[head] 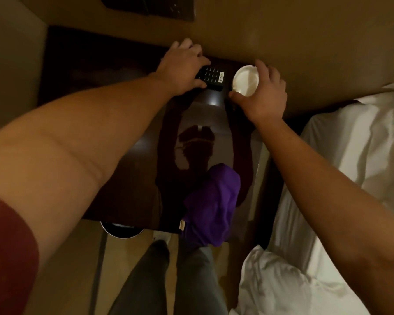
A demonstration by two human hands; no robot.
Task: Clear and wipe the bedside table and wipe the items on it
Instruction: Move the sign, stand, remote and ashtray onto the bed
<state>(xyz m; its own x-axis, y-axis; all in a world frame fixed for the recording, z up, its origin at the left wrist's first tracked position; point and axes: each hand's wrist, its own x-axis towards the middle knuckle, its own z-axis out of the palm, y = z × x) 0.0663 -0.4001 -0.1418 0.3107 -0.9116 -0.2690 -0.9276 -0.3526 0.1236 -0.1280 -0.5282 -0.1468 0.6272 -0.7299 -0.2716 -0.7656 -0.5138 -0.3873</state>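
A dark glossy bedside table (132,155) fills the middle of the head view. At its far edge by the wall lies a black telephone (212,77) with a keypad; my left hand (183,68) is closed around its left side. Just to the right sits a round white ashtray (245,80), and my right hand (265,96) grips its rim with thumb and fingers. A crumpled purple cloth (212,205) lies on the table's near edge and hangs over it.
A bed with white sheets (341,167) stands close on the right. A round bin (121,229) shows under the table's near edge. My legs (168,280) stand in front of the table. A beige wall (305,42) runs behind it.
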